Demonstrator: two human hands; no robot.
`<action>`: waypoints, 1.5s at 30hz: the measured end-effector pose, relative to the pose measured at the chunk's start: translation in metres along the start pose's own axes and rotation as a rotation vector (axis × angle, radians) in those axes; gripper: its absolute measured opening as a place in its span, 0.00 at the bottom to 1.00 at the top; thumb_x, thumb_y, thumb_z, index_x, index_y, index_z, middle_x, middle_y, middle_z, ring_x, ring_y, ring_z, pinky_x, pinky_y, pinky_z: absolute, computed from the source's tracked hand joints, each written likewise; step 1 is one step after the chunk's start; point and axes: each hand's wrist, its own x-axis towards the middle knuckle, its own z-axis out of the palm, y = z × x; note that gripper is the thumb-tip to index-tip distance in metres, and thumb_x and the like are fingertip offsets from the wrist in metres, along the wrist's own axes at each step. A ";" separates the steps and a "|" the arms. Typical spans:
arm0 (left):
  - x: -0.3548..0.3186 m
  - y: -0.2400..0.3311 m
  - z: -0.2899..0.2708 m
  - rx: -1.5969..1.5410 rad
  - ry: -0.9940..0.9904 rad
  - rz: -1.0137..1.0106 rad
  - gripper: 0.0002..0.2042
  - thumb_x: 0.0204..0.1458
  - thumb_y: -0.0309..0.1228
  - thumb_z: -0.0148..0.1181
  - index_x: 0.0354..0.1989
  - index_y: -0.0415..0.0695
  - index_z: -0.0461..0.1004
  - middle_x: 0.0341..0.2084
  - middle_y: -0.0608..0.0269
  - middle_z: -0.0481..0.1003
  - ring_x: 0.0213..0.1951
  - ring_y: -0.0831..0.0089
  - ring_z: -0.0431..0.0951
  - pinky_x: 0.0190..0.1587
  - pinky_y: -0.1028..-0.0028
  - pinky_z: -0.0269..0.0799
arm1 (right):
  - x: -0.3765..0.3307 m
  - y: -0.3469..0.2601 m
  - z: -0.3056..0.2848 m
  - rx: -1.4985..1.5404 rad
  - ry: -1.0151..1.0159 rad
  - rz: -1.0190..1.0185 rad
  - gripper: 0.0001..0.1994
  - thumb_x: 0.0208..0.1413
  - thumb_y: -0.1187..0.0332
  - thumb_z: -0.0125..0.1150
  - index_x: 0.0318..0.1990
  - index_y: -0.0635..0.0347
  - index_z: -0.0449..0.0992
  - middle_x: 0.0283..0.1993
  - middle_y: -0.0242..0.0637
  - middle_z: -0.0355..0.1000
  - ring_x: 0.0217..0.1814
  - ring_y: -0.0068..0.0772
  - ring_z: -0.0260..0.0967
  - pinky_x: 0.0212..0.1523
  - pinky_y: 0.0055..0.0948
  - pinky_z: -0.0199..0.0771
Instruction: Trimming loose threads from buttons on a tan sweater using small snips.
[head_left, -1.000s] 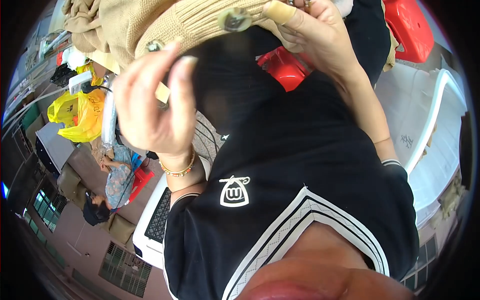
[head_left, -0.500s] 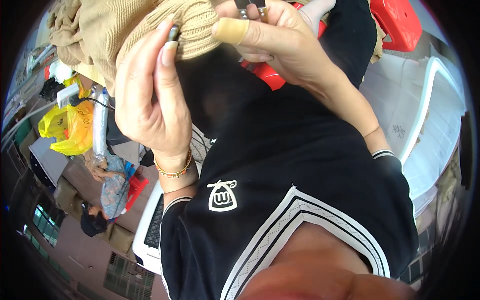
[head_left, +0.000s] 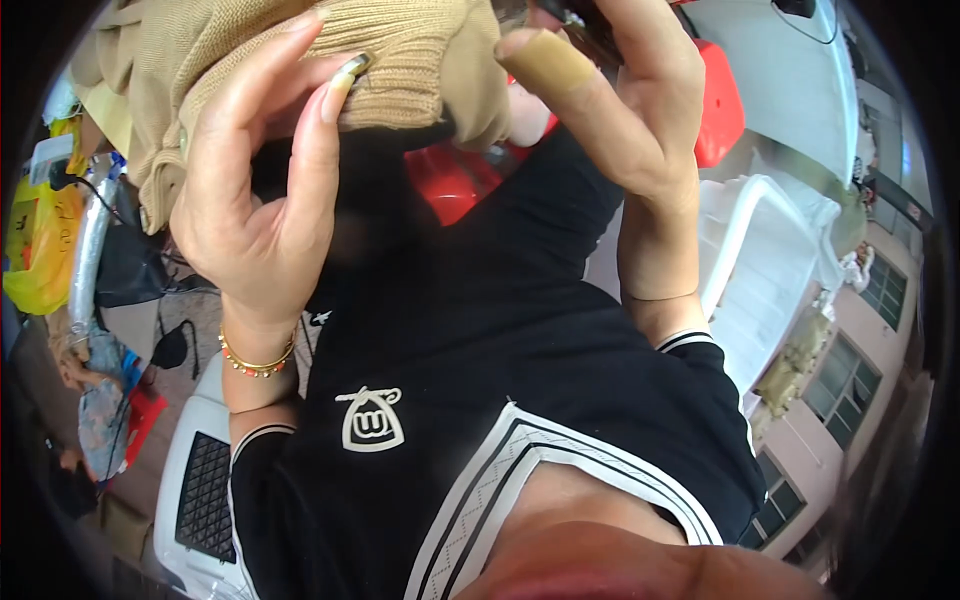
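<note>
A tan knitted garment lies over my lap at the top, its ribbed band facing me. My left hand is at the band, thumb and a finger pinched on a small dark shiny piece. Its index finger reaches up across the knit. On the right, my right hand is raised apart from the band, with a tan finger cover on its thumb. Its fingers curl round a dark object, mostly cut off by the top edge, so its kind is unclear.
Red plastic shows beneath the garment, with another red piece beyond my right wrist. A translucent white tub stands at right. On the left are a yellow bag, a white chair-like thing and another person.
My view has swung to the right. My right hand has moved away from the ribbed band, and its object has slipped mostly out of view. My left hand keeps its pinch.
</note>
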 end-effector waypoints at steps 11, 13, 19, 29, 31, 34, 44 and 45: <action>-0.003 -0.003 -0.002 0.108 -0.088 0.079 0.17 0.58 0.14 0.56 0.56 0.28 0.69 0.45 0.46 0.79 0.46 0.66 0.82 0.53 0.73 0.76 | 0.007 0.040 0.006 0.007 -0.190 -0.389 0.24 0.51 0.69 0.69 0.57 0.60 0.76 0.33 0.37 0.68 0.33 0.36 0.67 0.35 0.32 0.67; -0.004 -0.002 0.000 0.114 -0.087 0.091 0.17 0.58 0.14 0.56 0.56 0.28 0.69 0.45 0.46 0.79 0.46 0.65 0.82 0.53 0.73 0.76 | 0.005 0.037 0.003 -0.096 -0.236 -0.394 0.22 0.53 0.69 0.68 0.57 0.60 0.76 0.33 0.38 0.68 0.34 0.38 0.68 0.34 0.32 0.68; -0.003 -0.002 0.000 0.085 -0.095 0.101 0.17 0.58 0.14 0.56 0.56 0.29 0.70 0.44 0.46 0.80 0.48 0.65 0.82 0.54 0.72 0.76 | 0.009 0.049 -0.001 -0.407 -0.262 -0.567 0.21 0.53 0.69 0.67 0.56 0.58 0.76 0.33 0.39 0.68 0.33 0.39 0.68 0.33 0.34 0.68; -0.004 -0.002 0.001 0.120 -0.099 0.106 0.17 0.57 0.13 0.56 0.56 0.30 0.70 0.44 0.47 0.80 0.47 0.66 0.82 0.53 0.73 0.76 | 0.011 0.041 0.001 -0.449 -0.268 -0.564 0.18 0.53 0.71 0.67 0.53 0.62 0.78 0.32 0.40 0.67 0.33 0.42 0.68 0.35 0.34 0.69; -0.005 -0.002 0.001 0.128 -0.104 0.107 0.17 0.57 0.13 0.56 0.56 0.30 0.71 0.44 0.47 0.80 0.47 0.67 0.82 0.53 0.74 0.76 | 0.011 0.039 0.001 -0.500 -0.281 -0.555 0.18 0.53 0.72 0.67 0.52 0.62 0.78 0.32 0.40 0.67 0.34 0.42 0.68 0.35 0.34 0.69; -0.008 -0.004 0.001 0.148 -0.085 0.095 0.17 0.57 0.13 0.56 0.55 0.30 0.71 0.45 0.48 0.80 0.47 0.67 0.82 0.53 0.73 0.76 | 0.012 0.016 0.001 -0.413 -0.337 -0.310 0.18 0.52 0.72 0.68 0.51 0.62 0.78 0.33 0.40 0.68 0.35 0.42 0.69 0.35 0.34 0.70; -0.007 -0.011 0.007 0.070 -0.031 0.173 0.15 0.56 0.14 0.59 0.52 0.30 0.73 0.44 0.49 0.80 0.44 0.67 0.83 0.49 0.74 0.78 | 0.010 0.035 0.008 -0.569 -0.242 -0.569 0.16 0.53 0.72 0.67 0.50 0.61 0.79 0.32 0.38 0.68 0.33 0.39 0.70 0.33 0.32 0.71; -0.007 -0.013 0.008 0.081 0.004 0.198 0.13 0.54 0.14 0.61 0.48 0.30 0.74 0.42 0.51 0.81 0.41 0.68 0.84 0.45 0.76 0.79 | 0.009 0.037 0.009 -0.568 -0.235 -0.567 0.16 0.53 0.72 0.67 0.50 0.61 0.79 0.32 0.38 0.68 0.33 0.39 0.70 0.33 0.32 0.71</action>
